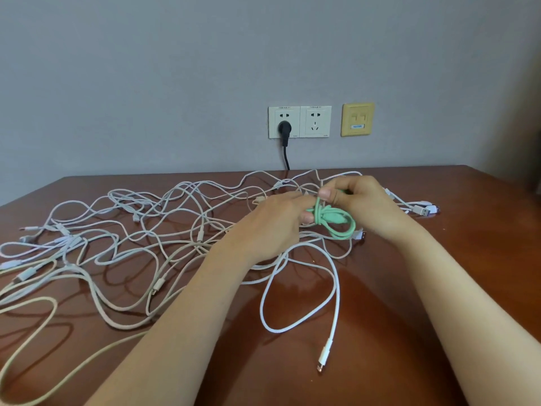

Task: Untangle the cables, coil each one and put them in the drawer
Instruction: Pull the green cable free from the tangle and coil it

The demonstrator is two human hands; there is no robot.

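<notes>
A mint-green cable (336, 222) is bunched into a small coil above the table. My left hand (272, 227) grips its left side with curled fingers. My right hand (363, 205) pinches the top of the coil between thumb and fingers. Beneath and to the left spreads a tangle of white and beige cables (131, 244). One white cable (330, 300) loops toward me, its plug end (323, 358) lying on the wood. No drawer is in view.
The brown wooden table (409, 303) meets a grey wall. Wall sockets (300, 122) hold a black plug (284, 128) whose cord drops behind the table. A yellow network plate (357, 119) sits to their right. USB plugs (424, 209) lie at the right.
</notes>
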